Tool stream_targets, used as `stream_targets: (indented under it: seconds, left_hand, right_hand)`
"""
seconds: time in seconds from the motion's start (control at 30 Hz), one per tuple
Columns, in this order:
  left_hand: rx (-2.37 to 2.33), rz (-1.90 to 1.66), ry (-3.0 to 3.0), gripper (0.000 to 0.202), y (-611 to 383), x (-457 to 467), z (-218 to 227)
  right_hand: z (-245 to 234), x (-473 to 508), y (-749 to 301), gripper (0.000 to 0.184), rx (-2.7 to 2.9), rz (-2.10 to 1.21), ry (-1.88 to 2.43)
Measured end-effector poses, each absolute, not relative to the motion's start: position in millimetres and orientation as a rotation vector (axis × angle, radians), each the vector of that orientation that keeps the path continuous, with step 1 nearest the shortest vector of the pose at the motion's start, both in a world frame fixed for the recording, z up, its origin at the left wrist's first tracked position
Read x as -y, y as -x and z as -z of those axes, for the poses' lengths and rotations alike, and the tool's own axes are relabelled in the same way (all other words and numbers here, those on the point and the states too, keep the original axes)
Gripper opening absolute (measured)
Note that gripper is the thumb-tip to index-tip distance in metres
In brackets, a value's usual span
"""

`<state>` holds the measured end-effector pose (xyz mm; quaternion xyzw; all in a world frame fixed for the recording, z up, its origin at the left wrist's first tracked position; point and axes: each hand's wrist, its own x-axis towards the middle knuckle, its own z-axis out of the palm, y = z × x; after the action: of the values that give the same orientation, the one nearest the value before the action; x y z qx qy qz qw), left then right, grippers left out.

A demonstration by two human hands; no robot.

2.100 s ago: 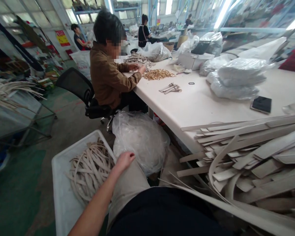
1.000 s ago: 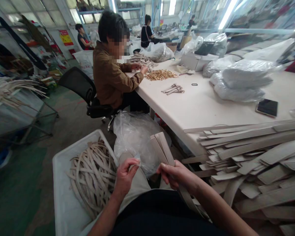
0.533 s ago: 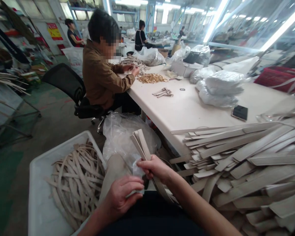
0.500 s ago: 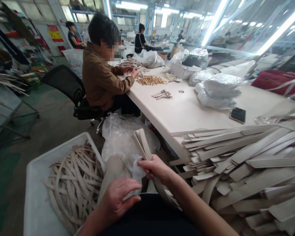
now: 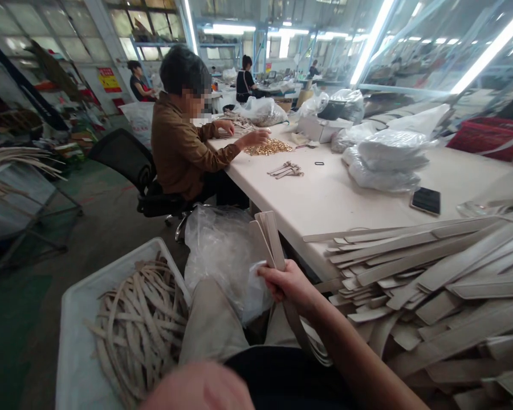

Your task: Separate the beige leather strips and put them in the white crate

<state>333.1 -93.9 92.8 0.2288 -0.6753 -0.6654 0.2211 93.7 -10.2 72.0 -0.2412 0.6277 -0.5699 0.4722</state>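
Looking down from the head view, the right hand is closed around a bundle of beige strips — at least 3, stacked flat. Their upper ends stand upright above the lap, just off the near edge of the tabletop, and their lower ends trail past the knee. A scrap of clear film clings beside the thumb. The left hand is only a blur at the bottom edge, so its grip cannot be told. A loose strip pile overhangs the tabletop's near corner, and a white tray of curled strips sits left of the knee. The risk, as I judge it: the stacked strips could fan apart and slide from the fist, or an elbow could nudge the overhanging pile off the edge.
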Motion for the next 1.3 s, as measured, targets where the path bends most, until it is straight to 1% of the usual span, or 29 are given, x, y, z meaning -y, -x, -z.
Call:
stream_targets:
  seconds: [0.1, 0.17, 0.23, 0.3, 0.33, 0.43, 0.63, 0.77, 0.9, 1.0, 1.07, 1.13, 1.23, 1.3]
  left_hand:
    - [1.973, 1.719, -0.684, 0.026, -295, 112, -91]
    - [2.034, 1.694, -0.776, 0.028, -271, 119, -80]
    - [2.084, 1.803, -0.817, 0.03, -256, 118, -60]
    - [2.113, 1.954, -0.82, 0.019, -250, 112, -39]
    - [2.116, 2.01, -0.818, 0.018, -250, 109, -30]
    - [2.097, 2.083, -0.778, 0.023, -256, 104, -14]
    - [2.005, 2.213, -0.687, 0.029, -265, 106, -24]
    - [1.971, 2.229, -0.741, 0.026, -264, 105, -20]
    - [2.062, 2.206, -0.771, 0.025, -261, 105, -13]
    - [2.068, 2.157, -0.827, 0.023, -261, 108, -10]
    - [1.944, 2.189, -0.879, 0.021, -262, 110, -8]
    - [1.721, 2.257, -0.934, 0.026, -266, 114, -4]
    - [1.226, 2.305, -1.025, 0.033, -272, 120, 4]
    - [0.877, 2.26, -1.099, 0.032, -275, 124, 10]
  right_hand:
    - [-74, 8, -93, 0.033, -1.538, 1.384, 0.614]
    - [-74, 9, -94, 0.033, -1.54, 1.369, 0.641]
    - [-70, 12, -97, 0.033, -1.55, 1.351, 0.668]
    - [-64, 16, -99, 0.032, -1.571, 1.325, 0.684]
    - [-60, 18, -99, 0.032, -1.586, 1.312, 0.688]
    - [-51, 23, -99, 0.032, -1.633, 1.295, 0.693]
    - [-51, 23, -98, 0.027, -1.69, 1.283, 0.696]
    - [-54, 23, -101, 0.022, -1.721, 1.246, 0.722]
    - [-52, 25, -104, 0.02, -1.736, 1.212, 0.743]
    - [-48, 26, -104, 0.024, -1.735, 1.205, 0.746]
    - [-46, 24, -105, 0.03, -1.704, 1.223, 0.768]
    - [-42, 21, -106, 0.036, -1.635, 1.231, 0.801]
    - [-32, 11, -111, 0.044, -1.538, 1.189, 0.842]
    - [-26, 5, -115, 0.047, -1.489, 1.174, 0.844]
